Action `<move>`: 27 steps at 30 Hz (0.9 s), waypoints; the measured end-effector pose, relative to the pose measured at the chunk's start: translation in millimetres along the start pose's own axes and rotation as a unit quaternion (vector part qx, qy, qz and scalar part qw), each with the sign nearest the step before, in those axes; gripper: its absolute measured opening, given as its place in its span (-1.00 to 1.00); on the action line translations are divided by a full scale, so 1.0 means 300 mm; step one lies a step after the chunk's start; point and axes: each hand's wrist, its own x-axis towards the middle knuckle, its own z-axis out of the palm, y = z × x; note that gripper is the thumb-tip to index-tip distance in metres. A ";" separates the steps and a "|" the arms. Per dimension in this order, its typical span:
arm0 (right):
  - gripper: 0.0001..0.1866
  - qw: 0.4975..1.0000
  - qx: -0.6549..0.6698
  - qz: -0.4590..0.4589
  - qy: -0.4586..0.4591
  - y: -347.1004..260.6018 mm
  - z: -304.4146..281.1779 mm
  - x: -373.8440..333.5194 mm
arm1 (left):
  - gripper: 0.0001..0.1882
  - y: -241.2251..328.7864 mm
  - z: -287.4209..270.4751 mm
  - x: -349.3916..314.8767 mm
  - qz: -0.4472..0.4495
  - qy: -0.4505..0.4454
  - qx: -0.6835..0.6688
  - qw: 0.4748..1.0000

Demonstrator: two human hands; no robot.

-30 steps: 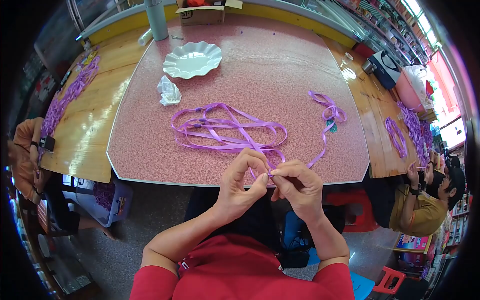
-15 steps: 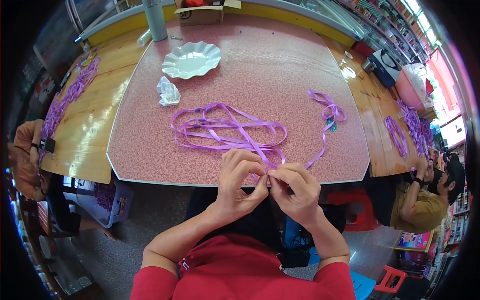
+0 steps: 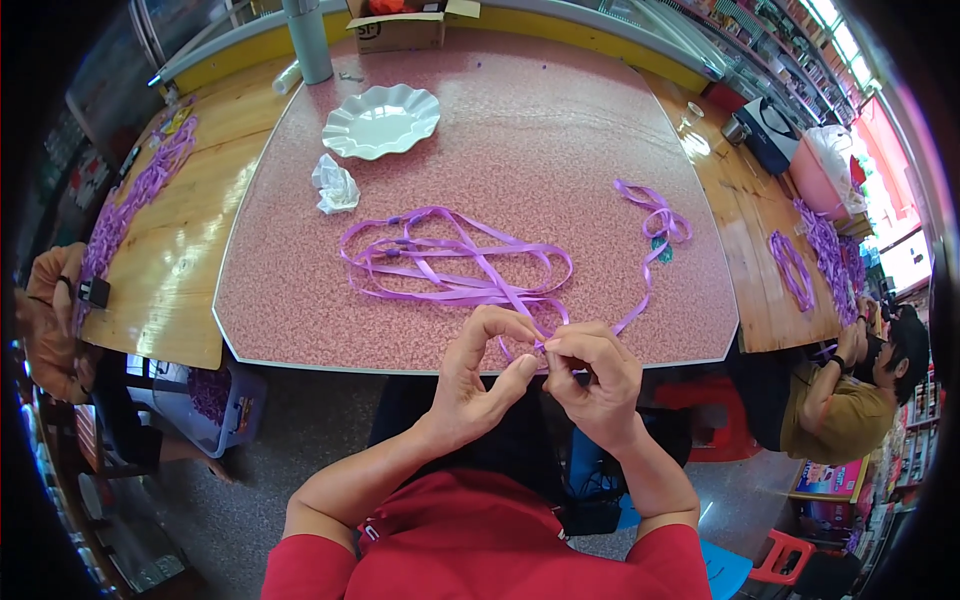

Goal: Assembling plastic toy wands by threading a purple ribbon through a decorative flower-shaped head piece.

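A purple ribbon (image 3: pixel 514 293) runs from a loose bundle of flat loops on the pink speckled table (image 3: pixel 300 300) down to my hands at its near edge. My right hand (image 3: pixel 603 385) pinches it between thumb and fingertips. Close by on the left, my left hand (image 3: pixel 468 383) has thumb and index finger parted, its index fingertip beside the pinched spot. What lies right between the fingertips is too small to make out. A loose ribbon end (image 3: pixel 648 285) trails off to the right, curling over a small green piece (image 3: pixel 661 250).
A scalloped white plate (image 3: pixel 380 122), crumpled white tissue (image 3: pixel 335 185), grey-green cylinder (image 3: pixel 309 45) and cardboard box (image 3: pixel 400 30) stand farther back. Wooden side tables hold purple ribbon heaps (image 3: pixel 145 180). Co-workers sit at left (image 3: pixel 50 320) and right (image 3: pixel 840 410).
My left thumb has come away from the index finger and the pinch has opened. My right hand keeps its pinch almost in place. The co-workers' hands have shifted slightly.
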 end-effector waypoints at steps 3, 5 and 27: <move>-0.72 0.999 -0.025 -0.033 -0.002 -0.001 -0.006 0.007 | -0.80 0.003 -0.009 -0.003 -0.028 0.001 -0.038 0.999; -0.72 0.999 -0.031 -0.039 -0.002 -0.001 -0.007 0.007 | -0.74 0.005 -0.016 0.008 -0.072 -0.018 -0.040 0.996; -0.82 0.992 0.031 0.106 -0.063 -0.042 -0.040 0.006 | -0.86 -0.008 -0.039 0.030 -0.001 -0.010 0.066 0.998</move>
